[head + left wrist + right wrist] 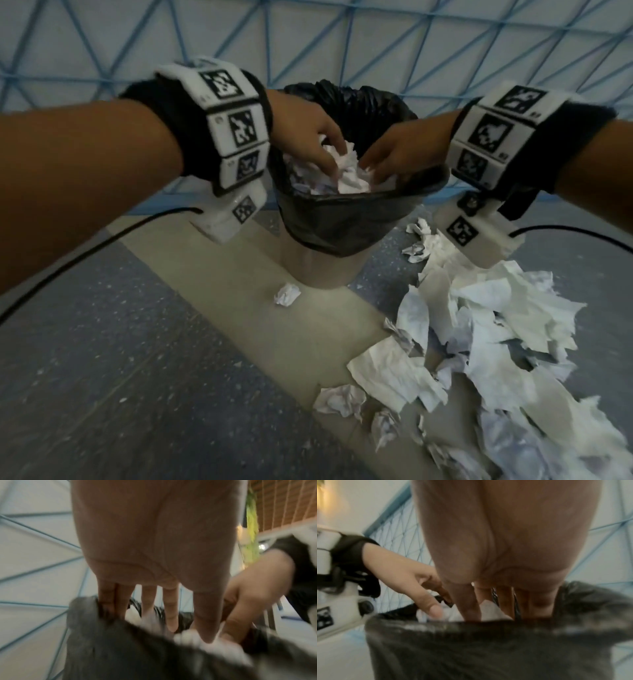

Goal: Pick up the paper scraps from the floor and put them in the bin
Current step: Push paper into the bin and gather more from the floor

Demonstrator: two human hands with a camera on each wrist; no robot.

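A bin lined with a black bag [342,222] stands on the floor ahead of me. Crumpled white paper [349,178] fills it near the rim. My left hand [322,154] reaches in from the left, its straight, spread fingers [171,620] resting on the paper [223,649]. From the right, my right hand [390,161] reaches in, fingers [471,605] straight and down against the paper [489,611] behind the bag rim [488,642]. Neither hand visibly grips a scrap. A large heap of paper scraps [496,342] lies on the floor to the right. One small crumpled ball [287,294] lies left of the bin's base.
A wall with a blue triangular lattice [342,41] stands right behind the bin. Black cables [102,240] trail from both wrist units across the speckled grey floor. A beige floor strip [274,342] runs from the bin toward me. More crumpled scraps [342,399] lie near the bottom.
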